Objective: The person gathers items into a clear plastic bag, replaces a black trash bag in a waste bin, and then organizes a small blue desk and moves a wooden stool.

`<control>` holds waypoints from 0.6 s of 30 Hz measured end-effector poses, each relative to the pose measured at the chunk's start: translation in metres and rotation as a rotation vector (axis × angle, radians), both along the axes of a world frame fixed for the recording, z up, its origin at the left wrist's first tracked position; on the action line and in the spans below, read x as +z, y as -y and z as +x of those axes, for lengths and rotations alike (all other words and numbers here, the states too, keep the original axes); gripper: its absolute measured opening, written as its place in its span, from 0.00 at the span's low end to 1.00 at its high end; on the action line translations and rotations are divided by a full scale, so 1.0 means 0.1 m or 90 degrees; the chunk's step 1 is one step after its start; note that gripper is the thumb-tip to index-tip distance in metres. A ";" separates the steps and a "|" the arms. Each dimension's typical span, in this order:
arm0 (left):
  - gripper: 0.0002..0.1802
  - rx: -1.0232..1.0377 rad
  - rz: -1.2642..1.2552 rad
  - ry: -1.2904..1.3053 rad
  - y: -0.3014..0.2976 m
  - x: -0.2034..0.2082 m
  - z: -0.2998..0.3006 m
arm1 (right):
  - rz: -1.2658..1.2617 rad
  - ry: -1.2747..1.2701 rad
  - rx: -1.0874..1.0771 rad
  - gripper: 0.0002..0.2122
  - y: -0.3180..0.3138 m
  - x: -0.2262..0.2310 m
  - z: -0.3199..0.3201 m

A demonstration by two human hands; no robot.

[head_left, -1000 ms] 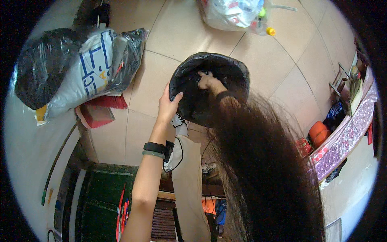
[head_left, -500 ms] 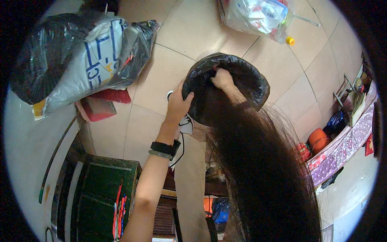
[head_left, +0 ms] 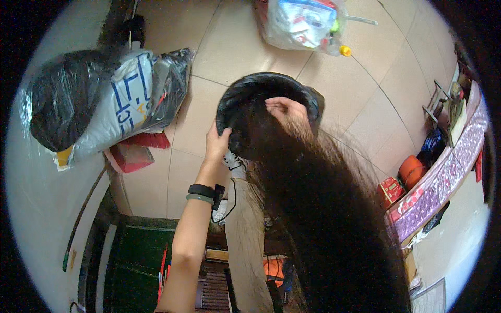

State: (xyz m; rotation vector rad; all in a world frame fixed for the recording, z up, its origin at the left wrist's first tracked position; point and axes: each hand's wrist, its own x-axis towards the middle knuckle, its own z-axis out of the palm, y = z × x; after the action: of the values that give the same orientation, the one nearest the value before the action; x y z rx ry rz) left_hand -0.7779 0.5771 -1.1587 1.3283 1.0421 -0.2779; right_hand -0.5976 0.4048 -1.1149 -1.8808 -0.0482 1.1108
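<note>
A round bin (head_left: 229,107) lined with a black plastic bag (head_left: 241,121) stands below me, its mouth facing up. My left hand (head_left: 217,142) is closed on the bin's near left rim, thumb over the edge. Above the opening, toward the right side, hovers my right hand (head_left: 290,112), its fingers half bent and slightly apart with nothing visible in them. Long dark hair (head_left: 334,224) hangs down in front, hiding my right forearm and the bin's near right part. The inside of the liner is too dark to make out.
A large black and white plastic sack (head_left: 117,107) rests by the left wall, beside a red dustpan (head_left: 130,158). A clear bag of bottles and packaging (head_left: 300,23) lies beyond the bin. At the right are an orange container (head_left: 412,171) and a red box (head_left: 390,191).
My right hand has lifted out of the bin's inside and its fingers have loosened. My left hand keeps its hold on the rim. The view has shifted a little.
</note>
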 end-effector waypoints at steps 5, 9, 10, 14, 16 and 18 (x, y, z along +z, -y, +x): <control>0.21 0.078 -0.047 -0.067 0.00 -0.17 -0.01 | -0.056 0.201 -0.397 0.16 0.63 0.68 0.06; 0.21 0.104 -0.082 -0.108 0.07 -0.06 0.20 | -0.288 0.219 -0.237 0.37 0.75 0.32 -0.01; 0.20 0.113 -0.085 -0.106 0.08 -0.08 0.19 | -0.293 0.214 -0.244 0.37 0.64 0.37 0.02; 0.21 0.122 -0.128 -0.100 0.00 0.10 0.20 | -0.315 0.380 -0.239 0.28 0.46 0.20 -0.04; 0.22 0.107 -0.118 -0.123 -0.04 0.19 0.24 | -0.127 0.230 -0.470 0.18 0.46 0.08 -0.13; 0.23 0.130 -0.136 -0.148 0.07 0.22 0.35 | -0.010 0.126 -0.666 0.13 0.67 -0.09 -0.15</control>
State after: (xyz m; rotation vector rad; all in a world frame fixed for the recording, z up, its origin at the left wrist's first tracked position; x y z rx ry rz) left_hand -0.7430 0.5698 -1.1370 1.0047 1.2959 -0.3846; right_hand -0.6130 0.3382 -1.1243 -1.6461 0.7467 0.2016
